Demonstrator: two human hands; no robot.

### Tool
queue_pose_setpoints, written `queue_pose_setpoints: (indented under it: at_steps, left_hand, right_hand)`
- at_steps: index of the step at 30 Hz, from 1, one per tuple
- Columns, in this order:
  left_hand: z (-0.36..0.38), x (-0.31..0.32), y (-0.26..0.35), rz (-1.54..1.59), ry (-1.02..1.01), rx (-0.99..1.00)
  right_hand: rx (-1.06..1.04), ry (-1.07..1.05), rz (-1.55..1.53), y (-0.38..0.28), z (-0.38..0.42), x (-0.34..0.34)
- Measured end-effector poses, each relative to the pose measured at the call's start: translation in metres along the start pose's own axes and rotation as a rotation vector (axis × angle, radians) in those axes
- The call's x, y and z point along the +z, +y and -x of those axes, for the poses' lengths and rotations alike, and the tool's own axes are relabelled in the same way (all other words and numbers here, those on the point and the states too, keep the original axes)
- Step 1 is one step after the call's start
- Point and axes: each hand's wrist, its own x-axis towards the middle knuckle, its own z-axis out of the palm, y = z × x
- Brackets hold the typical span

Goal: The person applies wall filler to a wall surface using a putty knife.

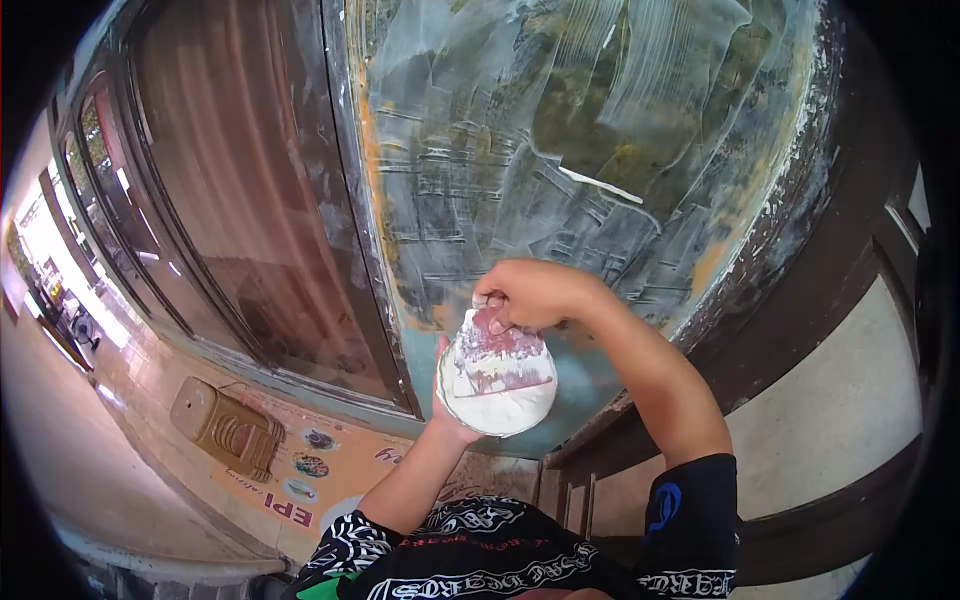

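My left hand (447, 420) holds a round container of white putty (505, 412) from its left side and from beneath, most of the fingers hidden behind it. Pinched between the thumb and fingers of my right hand (520, 295) is a reddish putty scraper (497, 340), smeared with white. Its straight lower edge lies against the putty in the container. Beyond both hands rises a wall panel (470, 170) with streaky grey-white putty over a dark and greenish surface. A thick white ridge of putty (600, 185) stands out on it.
Left of the panel is a dark-framed window with a brownish curtain (220, 150). A brown plastic stool (228, 428) lies on a printed orange banner (335, 465) on the floor. Dark wooden framing (800, 340) runs along the right. A fan (84, 328) stands far left.
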Motion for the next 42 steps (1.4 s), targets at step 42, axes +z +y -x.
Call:
queue_pose_setpoints:
  at_steps: [42]
  left_hand:
    - [-0.047, -0.001, -0.021, 0.089, -0.109, -0.138]
  right_hand:
    - [0.031, 0.899, 0.249, -0.03, 0.157, -0.188]
